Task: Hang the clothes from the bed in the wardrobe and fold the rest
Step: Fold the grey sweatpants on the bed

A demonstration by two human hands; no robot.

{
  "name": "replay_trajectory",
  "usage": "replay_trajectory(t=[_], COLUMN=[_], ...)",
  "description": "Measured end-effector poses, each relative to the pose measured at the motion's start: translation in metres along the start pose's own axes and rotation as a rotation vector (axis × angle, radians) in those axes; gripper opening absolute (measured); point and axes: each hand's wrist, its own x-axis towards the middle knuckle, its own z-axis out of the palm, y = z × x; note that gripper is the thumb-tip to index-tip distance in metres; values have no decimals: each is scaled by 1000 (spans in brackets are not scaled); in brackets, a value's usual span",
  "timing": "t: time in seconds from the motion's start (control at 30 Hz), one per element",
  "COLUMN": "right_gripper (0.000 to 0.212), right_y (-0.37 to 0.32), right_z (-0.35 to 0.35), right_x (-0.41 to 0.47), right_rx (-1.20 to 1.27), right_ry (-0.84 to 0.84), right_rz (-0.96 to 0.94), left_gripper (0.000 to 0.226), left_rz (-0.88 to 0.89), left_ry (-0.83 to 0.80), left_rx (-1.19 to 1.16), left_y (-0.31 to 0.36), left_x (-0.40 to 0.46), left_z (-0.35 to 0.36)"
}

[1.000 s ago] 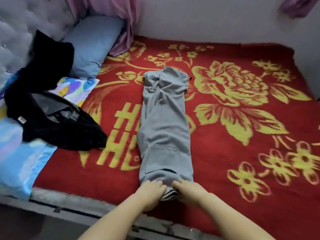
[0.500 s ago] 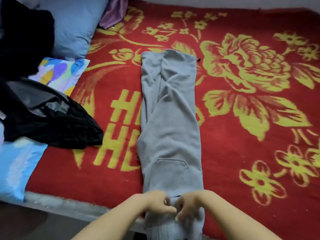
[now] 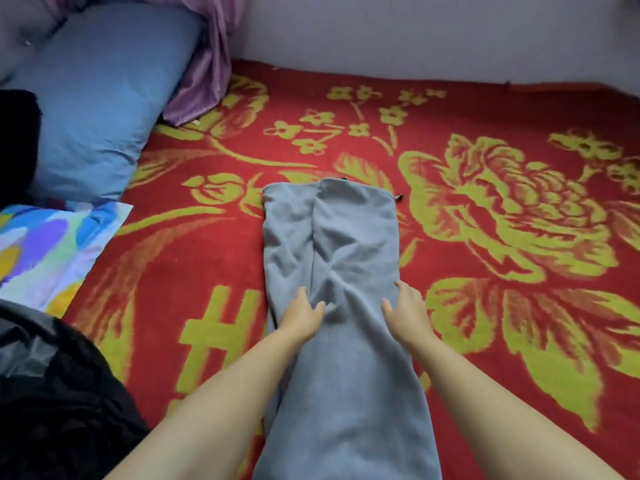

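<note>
Grey sweatpants lie folded lengthwise on the red and yellow flowered blanket, waistband at the far end. My left hand rests flat on the left side of the cloth about midway along, fingers spread. My right hand lies flat on the right side at the same height, fingers apart. Between the two hands the fabric is wrinkled. Neither hand grips the cloth. The near end of the pants runs out of the bottom of the frame between my forearms.
A heap of black clothes lies at the near left. A blue pillow and a colourful pillow sit at the left, a pink curtain behind them. A white wall borders the far side.
My hands let go of the near end of the pants and slid forward to the middle, now lying flat on the cloth. The camera moved closer over the bed.
</note>
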Motion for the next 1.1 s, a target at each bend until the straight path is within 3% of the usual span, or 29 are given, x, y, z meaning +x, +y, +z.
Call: replay_trajectory(t=[0.07,0.17,0.23,0.3,0.4,0.53,0.63,0.7,0.77,0.87,0.97,1.03,1.1], right_gripper=[61,71,67,53,38,28,19,10,20,22,23,26,29], right_y=[3,6,5,2,-20,-45,-65,-79,-90,-103,-121,-134,-147], right_z=[7,12,15,20,13,-12,-32,-42,-50,-69,-95,-111,-119], right_x=[28,68,87,108,137,170,186,188,184,174,169,170,175], right_rx=[130,297,455,552,630,836,929,924,903,925,999,1067,1071], right_ry=[26,13,-31,-56,9,61,-31,-90,-140,-298,-391,-408,-351], right_rz=[119,263,281,274,240,235,274,153,-1,-137,-248,-320,-345], left_gripper=[56,36,31,28,6,43,59,58,68,70,34,22,18], left_rz=[-152,-273,-269,-207,-78,44,-19,-95,-123,-89,11,111,199], left_ry=[45,120,-3,-77,-59,-34,60,207,293,19,-269,-312,-224], left_rx=[-190,-549,-729,-712,-746,-819,-726,-614,-552,-824,-1112,-1154,-1124], left_y=[-4,-6,-2,1,18,49,58,60,65,89,108,112,112], left_x=[27,66,73,82,106,145,173,189,200,199,181,171,167], left_z=[11,9,4,3,-5,-12,-14,-16,-21,-39,-74,-109,-149])
